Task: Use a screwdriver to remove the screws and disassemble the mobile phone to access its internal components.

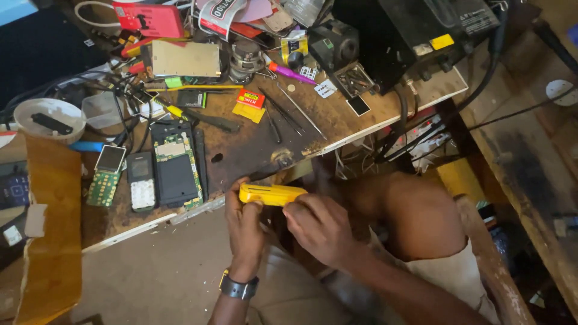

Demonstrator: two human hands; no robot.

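Yellow phone casing [272,194] sits lengthwise between both hands, held just off the near edge of the cluttered wooden workbench [253,147], above the person's lap. The left hand [244,219] clamps its left end, thumb along the side, a dark wristwatch [238,286] on that wrist. The right hand [318,225] curls over the right end, fingertips pressed at the edge — it looks like prying or seating the shell. Judging by this, the next move calls for steady fingertip pressure along the seam. On the bench lie a dismantled phone [175,165] — board exposed — and a small keypad phone [141,180].
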